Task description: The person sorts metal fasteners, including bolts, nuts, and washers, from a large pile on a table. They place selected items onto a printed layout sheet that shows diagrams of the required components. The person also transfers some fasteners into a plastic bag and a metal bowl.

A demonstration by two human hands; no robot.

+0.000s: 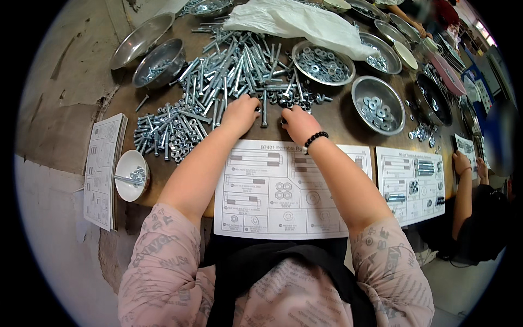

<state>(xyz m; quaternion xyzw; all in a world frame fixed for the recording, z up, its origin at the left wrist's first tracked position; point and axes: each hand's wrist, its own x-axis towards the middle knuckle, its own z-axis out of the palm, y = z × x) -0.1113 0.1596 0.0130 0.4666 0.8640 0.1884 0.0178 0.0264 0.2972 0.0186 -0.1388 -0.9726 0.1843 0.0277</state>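
Observation:
My left hand (pixel 241 113) is closed at the front edge of a heap of long silver bolts (pixel 239 65), with a small black nut (pixel 257 109) at its fingertips. Close by on the right, my right hand (pixel 301 126) is also closed, its fingers curled over a black nut (pixel 284 121). Between the two hands one long bolt (pixel 265 109) lies on the table. Just beyond them is a loose cluster of black nuts (pixel 289 99). Under my forearms a printed diagram sheet (pixel 261 188) lies at the table's front edge, showing outlined bolts, nuts and washers.
Shorter bolts and silver nuts (pixel 174 131) are piled at left, beside a white bowl (pixel 131 188). Metal bowls of washers (pixel 376 111) stand at right. A white plastic bag (pixel 294 22) lies at the back. Another person's hand (pixel 462 162) rests near a second sheet (pixel 403 210) holding hardware.

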